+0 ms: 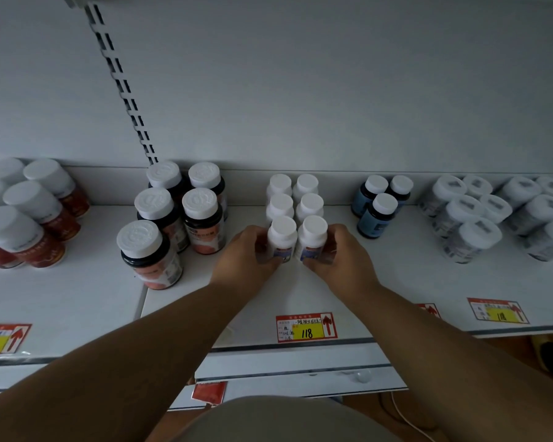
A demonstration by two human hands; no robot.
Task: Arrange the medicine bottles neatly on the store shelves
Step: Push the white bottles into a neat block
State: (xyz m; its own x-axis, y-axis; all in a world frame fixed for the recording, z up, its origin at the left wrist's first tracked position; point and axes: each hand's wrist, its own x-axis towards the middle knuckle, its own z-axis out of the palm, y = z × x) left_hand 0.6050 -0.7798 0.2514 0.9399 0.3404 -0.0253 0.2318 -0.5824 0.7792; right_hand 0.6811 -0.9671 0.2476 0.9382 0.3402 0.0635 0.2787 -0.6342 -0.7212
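Gripping the two front white bottles, left hand (249, 253) wrapping fingers (270, 261) around the left bottle (281, 239), right hand (340, 255) around the right bottle (312, 237). Standing six white bottles in two columns on the shelf (396, 279), four at 12 o'clock behind. Reaching forward, both forearms converging.

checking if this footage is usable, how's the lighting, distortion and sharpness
Head view: dim, flat light with a bluish cast and no glare; wide-angle bend curves the shelf edge and tilts the outer bottles; the hands, left and right, are fairly sharp; the far-right clear bottles look soft.
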